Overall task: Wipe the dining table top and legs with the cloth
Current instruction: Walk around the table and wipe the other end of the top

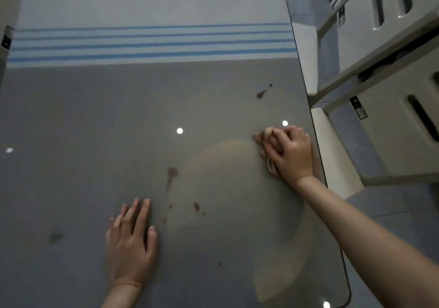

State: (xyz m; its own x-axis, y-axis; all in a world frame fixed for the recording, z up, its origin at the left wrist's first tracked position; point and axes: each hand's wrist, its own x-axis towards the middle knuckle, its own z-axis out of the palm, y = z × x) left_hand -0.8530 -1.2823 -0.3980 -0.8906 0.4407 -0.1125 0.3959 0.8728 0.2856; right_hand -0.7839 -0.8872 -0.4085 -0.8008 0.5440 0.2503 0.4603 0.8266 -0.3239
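From the middle of the grey table top (99, 122), the surface lies open toward 9, 10 and 11 o'clock. At 12 o'clock a blue-striped runner (152, 43) covers the far end across its full width. The left hand (129, 243) lies flat at 7 o'clock. The right hand (291, 152) grips the cloth (270, 166) at 3 o'clock, close to the table's edge. Past that edge, white chairs (389, 127) stand close, with only a narrow strip of floor between.

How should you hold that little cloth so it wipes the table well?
Grip the bunched-up middle of the cloth from above, as the right hand does. It lies crumpled low on the table, so fingers can curl over its top and press down.
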